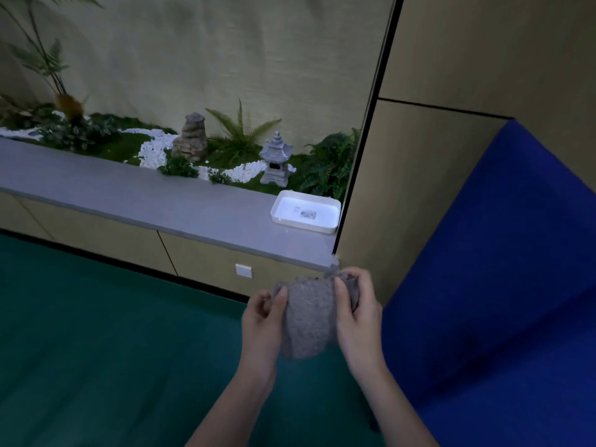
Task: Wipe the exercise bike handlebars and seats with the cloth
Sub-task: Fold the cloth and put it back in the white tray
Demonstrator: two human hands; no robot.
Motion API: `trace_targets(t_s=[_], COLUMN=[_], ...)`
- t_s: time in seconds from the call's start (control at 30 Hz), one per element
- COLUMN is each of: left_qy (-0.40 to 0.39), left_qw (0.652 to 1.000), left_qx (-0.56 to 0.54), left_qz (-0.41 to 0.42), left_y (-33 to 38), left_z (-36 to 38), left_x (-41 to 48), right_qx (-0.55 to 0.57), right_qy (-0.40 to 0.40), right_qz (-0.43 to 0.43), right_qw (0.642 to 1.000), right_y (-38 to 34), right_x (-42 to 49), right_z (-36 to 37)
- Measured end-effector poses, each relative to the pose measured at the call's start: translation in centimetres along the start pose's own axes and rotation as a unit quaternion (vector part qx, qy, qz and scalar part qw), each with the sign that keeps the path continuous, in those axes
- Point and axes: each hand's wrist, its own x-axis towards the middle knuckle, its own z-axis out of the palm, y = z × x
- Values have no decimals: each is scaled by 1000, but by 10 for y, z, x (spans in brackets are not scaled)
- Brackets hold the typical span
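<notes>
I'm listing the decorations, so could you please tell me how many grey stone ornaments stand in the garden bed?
2. A grey stacked-rock tower stands mid-bed among white pebbles; a grey stone pagoda lantern stands to its right, behind the white rectangular plastic tray. Ferns may hide others.

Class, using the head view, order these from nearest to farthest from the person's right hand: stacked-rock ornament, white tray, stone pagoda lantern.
Measured from the right hand, which grips the cloth:
1. white tray, on the right end of the counter.
2. stone pagoda lantern, just behind the tray.
3. stacked-rock ornament, farther left and back.
</notes>
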Motion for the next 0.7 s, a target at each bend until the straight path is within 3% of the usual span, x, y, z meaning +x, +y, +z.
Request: trace_targets(t_s=[0.17,0.33,0.4,0.53,0.63,0.7], left_qy=[50,33,8,-73,-102,-116], left_qw=[991,985,987,987,988,987], left_qx=[65,108,102,103,82,76], left_qz=[105,133,128,103,81,76], left_y=[6,17,25,48,66,76], left_z=[20,29,29,32,37,42], left_x=[50,116,147,220,276,313], right_qx=[91,100,136,292,366,397], right_qy=[84,63,45,-16,-70,-75], right_qz=[120,161,224,415,494,512], right_qw=[985,980,964,861,786,758], right_y=[32,57,69,93,104,114], right_x=[46,99,122,173,209,232], right_z=[24,55,72,116,144,160])
